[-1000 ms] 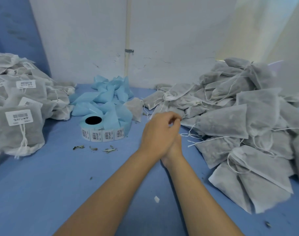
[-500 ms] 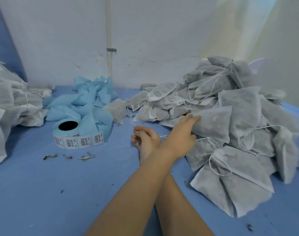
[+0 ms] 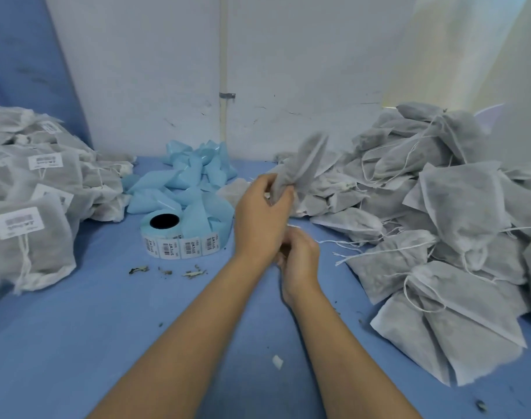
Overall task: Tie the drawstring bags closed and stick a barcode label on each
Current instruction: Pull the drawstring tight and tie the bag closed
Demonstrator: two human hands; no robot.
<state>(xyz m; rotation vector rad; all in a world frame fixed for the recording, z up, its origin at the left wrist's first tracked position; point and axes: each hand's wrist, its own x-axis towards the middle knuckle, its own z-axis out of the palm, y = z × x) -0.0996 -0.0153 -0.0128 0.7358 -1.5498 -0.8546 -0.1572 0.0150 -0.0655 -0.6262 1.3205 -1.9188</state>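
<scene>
Two bare forearms stretch over the blue table (image 3: 76, 343), with a white scrap (image 3: 277, 361) lying between them. Your right hand (image 3: 300, 255) is the nearer, low over the cloth with its fingers curled inward; whether it pinches a drawstring cannot be told. Just beyond and above it, your left hand (image 3: 261, 213) grips one end of a grey drawstring bag (image 3: 306, 161), which rises out of the fist, blurred and tilted to the right. Left of that hand sits the roll of barcode labels (image 3: 179, 237), touching a heap of blue backing paper (image 3: 191, 179) behind it. The loose-stringed bags (image 3: 454, 213) are piled at right and the labelled bags (image 3: 31, 207) at left, both against the white wall (image 3: 167, 71).
</scene>
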